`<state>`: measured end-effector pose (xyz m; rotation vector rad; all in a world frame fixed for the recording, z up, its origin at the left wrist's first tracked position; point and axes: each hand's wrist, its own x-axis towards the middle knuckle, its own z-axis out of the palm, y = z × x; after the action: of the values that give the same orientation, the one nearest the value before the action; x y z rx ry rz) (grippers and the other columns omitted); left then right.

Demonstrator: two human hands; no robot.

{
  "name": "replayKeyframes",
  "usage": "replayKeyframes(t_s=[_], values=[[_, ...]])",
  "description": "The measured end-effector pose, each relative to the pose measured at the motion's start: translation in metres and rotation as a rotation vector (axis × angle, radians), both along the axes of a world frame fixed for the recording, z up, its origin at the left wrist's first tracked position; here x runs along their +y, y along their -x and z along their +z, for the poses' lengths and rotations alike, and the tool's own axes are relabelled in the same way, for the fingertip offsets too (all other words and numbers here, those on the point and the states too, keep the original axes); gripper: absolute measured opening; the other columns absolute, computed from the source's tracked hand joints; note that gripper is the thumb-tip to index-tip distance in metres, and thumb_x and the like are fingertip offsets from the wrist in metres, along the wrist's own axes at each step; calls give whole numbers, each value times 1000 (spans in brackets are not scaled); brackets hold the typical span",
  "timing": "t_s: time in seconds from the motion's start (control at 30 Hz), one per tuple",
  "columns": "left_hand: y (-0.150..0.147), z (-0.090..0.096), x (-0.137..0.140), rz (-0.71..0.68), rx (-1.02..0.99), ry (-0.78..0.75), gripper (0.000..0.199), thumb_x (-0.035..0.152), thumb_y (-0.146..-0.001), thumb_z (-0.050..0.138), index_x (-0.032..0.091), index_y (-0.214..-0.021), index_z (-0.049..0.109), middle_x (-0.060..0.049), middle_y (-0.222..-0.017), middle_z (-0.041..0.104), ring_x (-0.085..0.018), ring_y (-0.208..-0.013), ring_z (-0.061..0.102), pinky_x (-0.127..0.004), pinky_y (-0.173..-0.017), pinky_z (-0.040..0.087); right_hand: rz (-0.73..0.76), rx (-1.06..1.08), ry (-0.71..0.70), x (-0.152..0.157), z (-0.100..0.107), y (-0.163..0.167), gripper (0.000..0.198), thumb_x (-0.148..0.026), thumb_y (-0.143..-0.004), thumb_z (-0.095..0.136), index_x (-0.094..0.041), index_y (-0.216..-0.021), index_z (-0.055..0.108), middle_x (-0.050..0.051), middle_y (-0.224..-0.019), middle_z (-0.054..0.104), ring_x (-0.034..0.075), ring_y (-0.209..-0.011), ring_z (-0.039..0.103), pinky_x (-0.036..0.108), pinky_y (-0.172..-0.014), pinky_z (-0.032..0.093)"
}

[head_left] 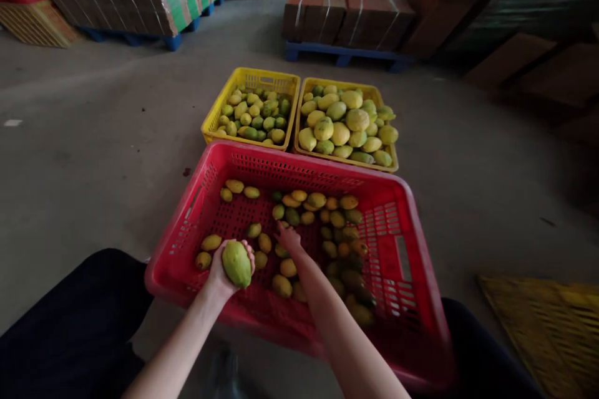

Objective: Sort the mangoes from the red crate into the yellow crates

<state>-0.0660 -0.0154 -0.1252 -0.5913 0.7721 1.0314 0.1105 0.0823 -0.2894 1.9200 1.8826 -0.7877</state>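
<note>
A large green-yellow lemon (237, 264) rests in my left hand (225, 269), whose fingers wrap round it over the near left of the red crate (292, 159). My right hand (289, 239) reaches down into the middle of this crate. Its fingers are bent about a small lemon (284, 224), which they partly cover. Loose lemons in yellow, green and orange tones lie around both hands on the crate floor, several of them bunched toward the right side. Shadow darkens the fruit in the near right part.
Beyond the red crate stand two yellow crates: the left one (219, 113) with smaller lemons, the right one (299, 113) heaped with larger ones. Strapped cartons (313, 15) sit on a blue pallet (322, 53) behind. A yellow slatted piece (538, 318) lies at right.
</note>
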Motion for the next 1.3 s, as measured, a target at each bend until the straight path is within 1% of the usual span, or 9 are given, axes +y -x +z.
replayKeyframes(t_s=[0.17,0.3,0.57,0.7,0.8,0.9,1.03,1.17,1.3], values=[[2,2,2,-13,25,14,19,27,-80,44,17,-80,60,-4,-65,64,-16,-56,65,-28,-53,55,-32,79,-6,-10,-4,-12,44,-34,-96,43,-27,-139,44,15,-123,61,26,-110,62,33,-84,46],[-4,21,7,26,31,20,19,26,-79,46,16,-84,61,-5,-68,66,-17,-58,66,-29,-54,56,-71,242,-80,-21,27,-28,42,-39,-94,46,-29,-135,49,9,-113,67,23,-105,63,29,-84,45],[-13,106,-16,4,287,-273,26,35,-88,47,12,-90,59,-10,-77,67,-23,-71,68,-33,-60,56,-210,752,-341,-39,172,-40,53,-52,-91,37,-24,-136,39,1,-90,63,16,-71,63,28,-66,52],[-12,142,-51,-105,312,-445,21,31,-93,47,14,-92,58,-7,-76,67,-17,-68,66,-27,-60,54,-232,1191,-335,-94,251,-35,55,-58,-86,44,-30,-133,36,-2,-90,60,12,-63,61,29,-65,54],[-13,160,-73,-181,392,-519,27,39,-92,52,14,-92,61,-3,-66,62,-12,-55,59,-19,-47,45,-261,1516,-240,-149,290,-28,55,-52,-81,58,-32,-129,42,-3,-89,58,12,-63,60,30,-66,55],[-15,176,-86,-186,440,-595,28,41,-87,61,13,-88,62,1,-59,58,-8,-46,50,-17,-39,35,-315,1603,-250,-195,304,-18,63,-50,-81,61,-35,-136,36,-5,-82,58,12,-62,61,29,-64,54],[-11,191,-98,-112,471,-699,20,27,-81,71,12,-91,65,-2,-66,65,-9,-56,58,-17,-53,47,-547,1722,-319,-232,296,-9,69,-49,-77,67,-35,-137,36,-5,-81,61,12,-59,61,28,-60,52],[-1,189,-104,-56,470,-790,32,6,-75,71,15,-105,65,-4,-88,72,-13,-80,68,-22,-75,55,-622,1844,-182,-238,296,-8,41,-39,-69,75,-28,-105,58,-3,-84,66,14,-63,63,29,-62,52],[5,170,-98,-52,483,-699,44,6,-73,73,17,-114,62,-6,-99,72,-13,-82,69,-23,-76,55,-682,1873,-10,-220,301,-1,28,-41,-73,67,-24,-95,61,0,-79,66,16,-63,62,30,-55,50]])
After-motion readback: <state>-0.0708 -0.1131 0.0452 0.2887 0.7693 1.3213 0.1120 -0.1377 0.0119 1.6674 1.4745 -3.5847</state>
